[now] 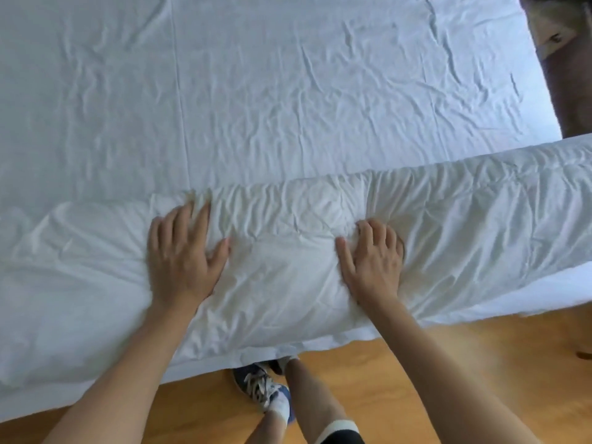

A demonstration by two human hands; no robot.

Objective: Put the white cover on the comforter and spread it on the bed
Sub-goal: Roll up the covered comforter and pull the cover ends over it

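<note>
Comforter (298, 270) in its white cover lies folded as a long puffy band along the near edge of the bed (256, 91), running from the left edge to the right, over a wrinkled white sheet. Left hand (182, 254) rests flat on it, fingers straight and spread wide, palm down. Right hand (373, 261) just beside, fingers bent, tips digging into the fabric and bunching it. Below: wood floor (400, 373), 1 sneaker (259, 386), bare legs.

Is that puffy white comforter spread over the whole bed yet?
No. The comforter lies bunched in a thick roll along the bed's near edge, under both hands; the sheet beyond lies uncovered.
</note>
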